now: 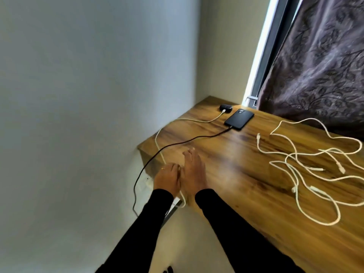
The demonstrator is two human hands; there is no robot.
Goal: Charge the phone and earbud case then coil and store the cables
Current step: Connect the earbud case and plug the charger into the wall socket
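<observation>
The desk [226,174] carries everything. With both devices looking plugged in, the step now seems to be gathering the white lead [157,142]: draw it slowly so the earbud case [226,107] isn't dragged. The phone [239,119] sits far ahead on the black lead [177,143]; loose cables [307,164] sprawl right. Left hand [167,179] curls, apparently around the white lead; right hand [194,170] lies flat, fingers straight.

Soft daylight, slightly blurred
Light enters from the window gap [262,56]; sheen on the worktop [226,154]; edges warped.
</observation>
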